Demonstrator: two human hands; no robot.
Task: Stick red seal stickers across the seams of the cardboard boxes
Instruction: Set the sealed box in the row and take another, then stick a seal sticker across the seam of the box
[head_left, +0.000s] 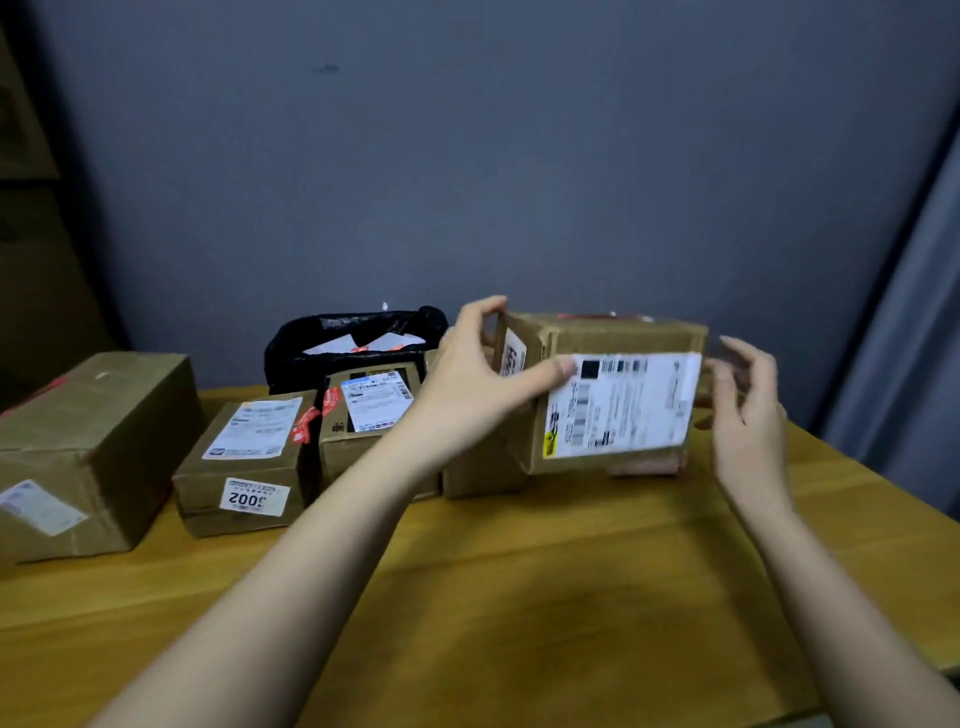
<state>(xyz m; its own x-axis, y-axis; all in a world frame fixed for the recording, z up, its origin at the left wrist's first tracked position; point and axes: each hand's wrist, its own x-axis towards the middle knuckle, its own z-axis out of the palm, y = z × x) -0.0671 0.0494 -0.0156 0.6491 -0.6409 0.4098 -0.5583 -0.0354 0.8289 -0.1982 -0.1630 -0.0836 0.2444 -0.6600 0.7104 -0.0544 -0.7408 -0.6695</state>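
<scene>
A cardboard box (628, 338) with a large white shipping label on its near face is held tilted above the wooden table (519, 597). My left hand (478, 364) grips the box's left end, thumb on the label and fingers over the top edge. My right hand (748, 410) hovers just off the box's right end with relaxed, slightly curled fingers, blurred, holding nothing. A trace of red shows along the box's far top edge. Red seal stickers (306, 423) sit across the seams of two smaller boxes to the left.
A row of boxes lines the table's back: a large box (98, 441) at far left, a box marked 3002 (244, 457), a labelled box (363, 415), and another under the held one. A black bag (353, 343) holds white backing sheets. A grey wall stands behind.
</scene>
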